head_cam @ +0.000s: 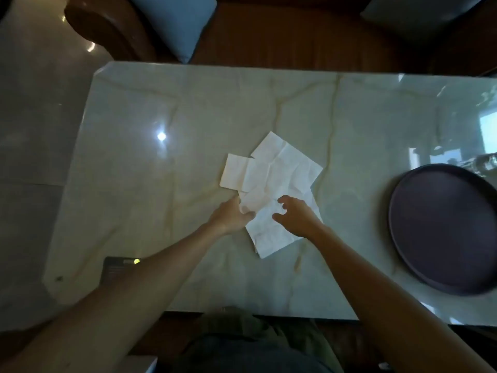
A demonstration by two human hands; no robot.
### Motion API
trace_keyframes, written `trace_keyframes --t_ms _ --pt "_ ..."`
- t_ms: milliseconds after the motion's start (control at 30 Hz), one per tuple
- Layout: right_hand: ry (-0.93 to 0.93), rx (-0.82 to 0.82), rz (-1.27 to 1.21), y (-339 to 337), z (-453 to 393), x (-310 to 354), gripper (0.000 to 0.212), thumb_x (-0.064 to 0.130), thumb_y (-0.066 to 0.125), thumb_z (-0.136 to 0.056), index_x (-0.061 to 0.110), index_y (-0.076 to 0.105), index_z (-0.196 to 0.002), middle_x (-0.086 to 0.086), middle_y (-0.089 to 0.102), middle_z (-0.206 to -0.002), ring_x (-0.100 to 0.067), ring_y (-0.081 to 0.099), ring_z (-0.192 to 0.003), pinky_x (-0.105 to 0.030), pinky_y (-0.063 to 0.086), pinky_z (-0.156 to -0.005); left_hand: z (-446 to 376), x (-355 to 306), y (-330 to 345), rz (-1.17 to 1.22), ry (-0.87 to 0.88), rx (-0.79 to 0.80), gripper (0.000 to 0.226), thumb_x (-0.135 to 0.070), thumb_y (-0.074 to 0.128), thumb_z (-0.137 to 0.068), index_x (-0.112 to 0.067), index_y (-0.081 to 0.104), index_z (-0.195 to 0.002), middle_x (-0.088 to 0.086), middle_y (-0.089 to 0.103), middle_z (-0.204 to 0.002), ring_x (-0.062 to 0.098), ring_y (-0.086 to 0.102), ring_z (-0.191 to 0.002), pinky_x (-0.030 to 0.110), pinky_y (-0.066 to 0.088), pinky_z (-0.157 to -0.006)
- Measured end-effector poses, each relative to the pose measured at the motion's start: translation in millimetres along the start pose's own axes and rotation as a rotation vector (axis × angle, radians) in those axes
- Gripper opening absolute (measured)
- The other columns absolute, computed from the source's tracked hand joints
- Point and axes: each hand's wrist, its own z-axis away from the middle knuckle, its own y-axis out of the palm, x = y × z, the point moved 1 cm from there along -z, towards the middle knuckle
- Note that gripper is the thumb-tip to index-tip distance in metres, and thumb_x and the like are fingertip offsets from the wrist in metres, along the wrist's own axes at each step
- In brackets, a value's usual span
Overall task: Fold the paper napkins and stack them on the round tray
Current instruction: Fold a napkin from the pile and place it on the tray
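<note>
Marble-look table (188,117), dim light, glare spot at left. Person leans over the near edge, both forearms out.

Napkins: a loose white heap mid-table. A small folded napkin (233,171) lies flat at the heap's left. A large open napkin (285,165) spreads across the far side, creased, one edge overlapping the folded one. The near napkin (269,232) lies under the hands, rumpled.

Left hand (231,218): its grip is closed on the near napkin's left edge, paper bunched between thumb and fingers. Right hand (295,218): fingers curled and spread over the same sheet, grip loose and holding nothing, so far as I can tell; whether the fingertips touch the paper is unclear.

Round tray (443,230): dark, bare, well apart to the right, near the table's right end. No napkins on it yet.

Judgement: first fold of the near sheet is in hand. To do it well, pull the sheet free of the large one first, flatten the bunched edge, then match corner to corner before pressing the crease; thin paper tears or skews if dragged while pinched. The right hand should pin the sheet flat while the left carries its edge over.
</note>
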Motion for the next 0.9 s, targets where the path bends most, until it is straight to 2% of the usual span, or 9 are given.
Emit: trace_keyframes --t_ms 100,167,367,500,567,633,700,800,900 --pt "0.07 -0.022 -0.139 8.0 -2.4 -0.9 0.063 0.034 0.067 -0.092 0.014 0.042 -0.146 -0.011 0.055 -0.141 -0.027 0.057 -0.122 -0.031 0.048 -0.089 3.1 1.8 7.0 0.083 -0.043 0.019 0.076 -0.049 0.065 -0.089 -0.012 0.038 -0.15 0.006 0.05 -0.151 0.028 0.053 -0.133 0.033 0.044 -0.094" --pt "0.098 -0.04 -0.197 13.1 -5.0 -1.8 0.064 0.031 0.068 -0.091 0.014 0.042 -0.147 -0.012 0.054 -0.141 -0.027 0.058 -0.121 -0.028 0.044 -0.084 3.5 3.7 10.8 0.136 -0.057 0.008 0.073 -0.046 0.066 -0.089 -0.013 0.04 -0.148 0.005 0.052 -0.149 0.027 0.054 -0.131 0.034 0.045 -0.097" --pt "0.149 -0.099 -0.298 20.0 -14.7 -0.4 0.058 0.023 0.07 -0.092 0.012 0.045 -0.143 -0.012 0.049 -0.141 -0.029 0.057 -0.12 -0.031 0.047 -0.091 1.1 9.4 18.2 0.121 -0.118 -0.027 0.063 -0.046 0.066 -0.089 -0.008 0.047 -0.135 0.009 0.06 -0.133 0.026 0.059 -0.113 0.032 0.044 -0.085" --pt "0.201 -0.095 -0.423 23.0 -18.9 3.2 0.053 0.021 0.072 -0.091 0.011 0.05 -0.137 -0.01 0.06 -0.129 -0.027 0.062 -0.113 -0.036 0.054 -0.096 -1.3 7.6 20.3 0.294 -0.094 -0.075 0.065 -0.035 0.073 -0.087 -0.01 0.048 -0.142 0.009 0.063 -0.129 0.024 0.062 -0.113 0.031 0.047 -0.089" --pt "0.247 -0.069 -0.514 23.7 -19.5 4.4 0.047 0.02 0.074 -0.089 0.011 0.054 -0.13 -0.009 0.066 -0.117 -0.026 0.066 -0.104 -0.034 0.055 -0.087 -2.7 7.5 19.8 0.339 -0.081 -0.11 0.06 -0.031 0.076 -0.087 -0.01 0.052 -0.138 0.005 0.067 -0.11 0.023 0.064 -0.102 0.029 0.046 -0.084" --pt "0.299 -0.086 -0.603 22.1 -18.3 5.6 0.038 0.02 0.076 -0.085 0.011 0.057 -0.117 -0.007 0.066 -0.108 -0.024 0.065 -0.095 -0.032 0.053 -0.075 -4.1 7.2 17.3 0.376 -0.073 -0.141 0.05 -0.027 0.077 -0.086 -0.011 0.059 -0.13 -0.005 0.059 -0.085 0.016 0.061 -0.088 0.024 0.043 -0.078" --pt "0.318 -0.103 -0.645 18.4 -15.4 5.6 0.03 0.021 0.077 -0.083 0.013 0.058 -0.105 -0.006 0.065 -0.1 -0.021 0.063 -0.085 -0.028 0.049 -0.066 -5.2 6.0 13.1 0.424 -0.05 -0.155 0.039 -0.02 0.076 -0.087 -0.009 0.065 -0.122 -0.006 0.052 -0.075 0.014 0.058 -0.08 0.023 0.045 -0.075" --pt "0.287 -0.073 -0.747 9.1 -7.7 2.7 0.025 0.02 0.076 -0.084 0.013 0.059 -0.102 -0.006 0.066 -0.092 -0.015 0.063 -0.068 -0.022 0.046 -0.053 -4.2 0.7 4.0 0.501 -0.003 -0.153 0.026 -0.014 0.074 -0.088 -0.012 0.07 -0.113 -0.004 0.055 -0.074 0.018 0.061 -0.079 0.038 0.058 -0.086" --pt "0.25 -0.087 -0.932 -3.6 4.2 -0.6 0.027 0.016 0.075 -0.085 0.011 0.061 -0.108 -0.008 0.069 -0.091 -0.012 0.062 -0.056 -0.024 0.045 -0.05 -1.4 -6.9 -7.3 0.586 0.064 -0.152 0.021 -0.009 0.072 -0.089 -0.013 0.071 -0.11 -0.007 0.053 -0.064 0.014 0.058 -0.067 0.05 0.058 -0.087"
